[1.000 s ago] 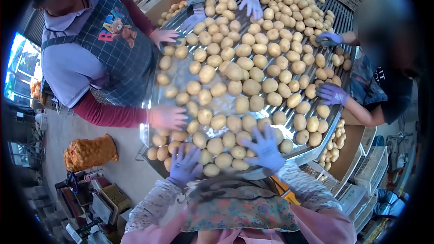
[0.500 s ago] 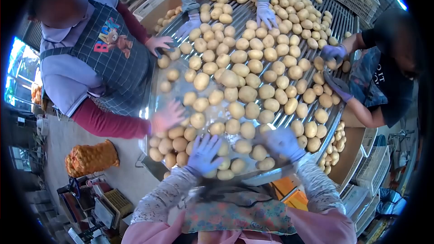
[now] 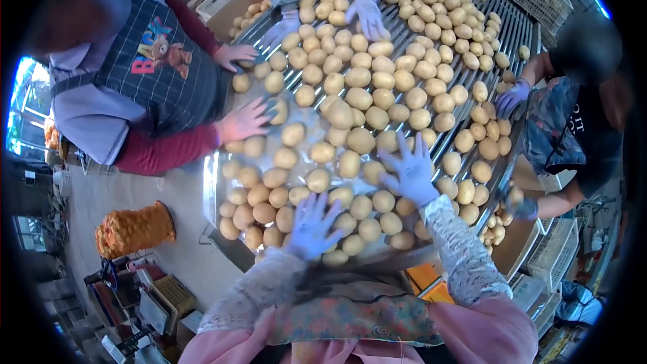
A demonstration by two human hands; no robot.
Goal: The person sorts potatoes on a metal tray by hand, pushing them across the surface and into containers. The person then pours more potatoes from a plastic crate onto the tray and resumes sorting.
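Many potatoes (image 3: 360, 140) lie spread over a sorting table (image 3: 300, 111) of metal rollers and a smooth plate. My left hand (image 3: 313, 227), in a purple glove, rests with spread fingers on potatoes near the table's front edge. Gloved the same way, my right hand (image 3: 412, 172) reaches farther in; its fingers are apart and lie against potatoes, gripping none. Both forearms wear patterned white sleeves.
Co-workers stand around the table: one in a checked apron (image 3: 162, 54) at left, one in dark clothing (image 3: 573, 114) at right, one across. A full net sack (image 3: 135, 228) lies on the floor. Plastic crates (image 3: 552, 256) stand at right.
My right hand has moved away from me, farther onto the table, with its fingers spread. My left hand has shifted slightly right. The right co-worker's one hand has lowered beside the table with a potato.
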